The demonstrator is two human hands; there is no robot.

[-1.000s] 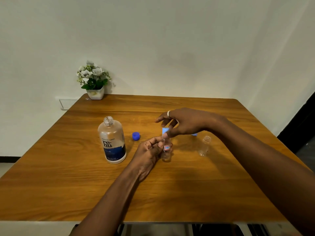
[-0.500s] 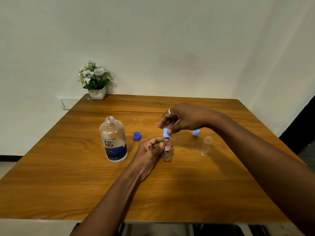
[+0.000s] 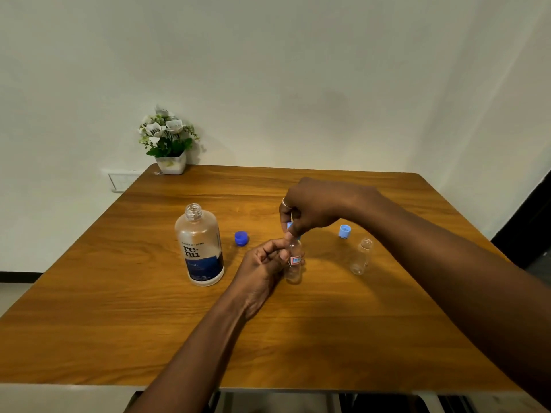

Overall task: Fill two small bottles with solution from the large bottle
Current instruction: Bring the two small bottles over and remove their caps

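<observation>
In the head view the labelled small bottle (image 3: 293, 263) stands on the table (image 3: 149, 308), the left hand (image 3: 262, 263) curled round its body and the right hand (image 3: 310, 207) pinching the pale blue cap (image 3: 289, 225) at its neck. The open large bottle (image 3: 200, 248) is at its nine o'clock and the second small bottle (image 3: 360, 257) at three. The labelled one looks light, stiff and easily tipped, best gripped round the body, and the hands hide the cap's seating and any fill level.

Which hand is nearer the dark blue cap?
Left. The left hand grips the small bottle just right of the dark blue cap; the right hand, farther right, pinches its lid.
</observation>
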